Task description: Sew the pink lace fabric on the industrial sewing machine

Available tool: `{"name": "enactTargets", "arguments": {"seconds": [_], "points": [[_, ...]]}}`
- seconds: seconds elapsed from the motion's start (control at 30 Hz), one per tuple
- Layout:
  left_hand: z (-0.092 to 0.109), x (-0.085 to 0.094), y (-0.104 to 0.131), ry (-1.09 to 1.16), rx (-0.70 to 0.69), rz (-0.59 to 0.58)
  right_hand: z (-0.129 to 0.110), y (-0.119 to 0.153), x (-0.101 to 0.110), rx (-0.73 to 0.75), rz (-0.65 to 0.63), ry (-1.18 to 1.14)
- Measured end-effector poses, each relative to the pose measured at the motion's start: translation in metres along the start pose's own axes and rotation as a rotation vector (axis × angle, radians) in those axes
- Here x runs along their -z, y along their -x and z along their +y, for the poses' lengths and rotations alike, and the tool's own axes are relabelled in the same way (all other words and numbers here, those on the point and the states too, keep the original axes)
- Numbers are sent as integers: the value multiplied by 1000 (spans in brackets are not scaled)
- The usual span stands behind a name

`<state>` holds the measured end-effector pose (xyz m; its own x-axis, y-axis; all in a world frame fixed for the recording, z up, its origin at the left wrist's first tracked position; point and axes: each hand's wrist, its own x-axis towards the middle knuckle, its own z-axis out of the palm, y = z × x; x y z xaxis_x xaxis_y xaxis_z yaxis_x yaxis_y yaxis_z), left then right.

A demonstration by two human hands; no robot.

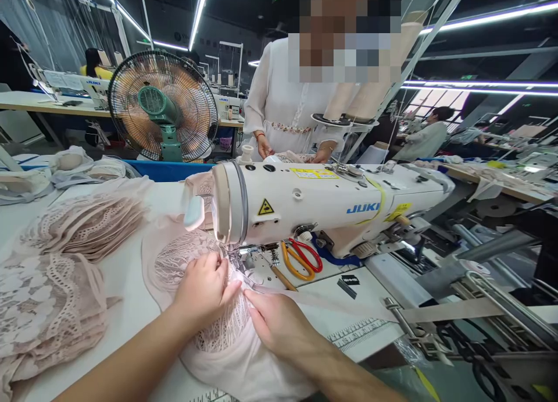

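At your white worktable (131, 280), the long white sewing machine (288, 201) with blue lettering stretches across in front of you, and the pale pink garment of smooth cloth and openwork lace (226, 332) lies spread beneath its needle end, running on toward you over the near edge. A layered stack of beige-pink lace pieces (87, 221) lies well to your left. The step in hand looks to be guiding the garment through the machine along with the narrow pale fabric strip (444, 312) that comes in from your right. As I judge it, the moment calls for keeping lace and strip flat and aligned, with fingertips clear of the needle, whose point I cannot make out. Your left hand (203, 288) is narrow, fingers curled down onto the lace just beside the metal foot assembly (249, 251), thumb stretched toward your other hand. Your right hand (281, 323) is drawn in narrow too, its fingertips on the cloth where the strip meets it; whether either hand pinches the fabric, I cannot tell. Beyond it lie the orange- and red-handled scissors (303, 259) and, smaller, a dark slotted razor blade (350, 280).
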<state>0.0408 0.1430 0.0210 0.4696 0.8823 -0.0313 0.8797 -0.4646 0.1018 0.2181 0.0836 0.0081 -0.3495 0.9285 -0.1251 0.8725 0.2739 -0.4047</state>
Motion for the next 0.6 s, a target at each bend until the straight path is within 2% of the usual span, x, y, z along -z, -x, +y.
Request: {"name": "enactTargets", "arguments": {"seconds": [0.2, 0.4, 0.47, 0.6], "points": [[-5, 0, 0, -37, 20, 12, -8, -3, 7, -56, -40, 42], [-17, -1, -4, -95, 42, 80, -15, -14, 9, -129, -75, 74], [-24, -5, -5, -141, 30, 149, -19, -18, 11, -140, -81, 90], [-27, -8, 1, -267, -59, 366, -20, -20, 14, -145, -100, 107]]}}
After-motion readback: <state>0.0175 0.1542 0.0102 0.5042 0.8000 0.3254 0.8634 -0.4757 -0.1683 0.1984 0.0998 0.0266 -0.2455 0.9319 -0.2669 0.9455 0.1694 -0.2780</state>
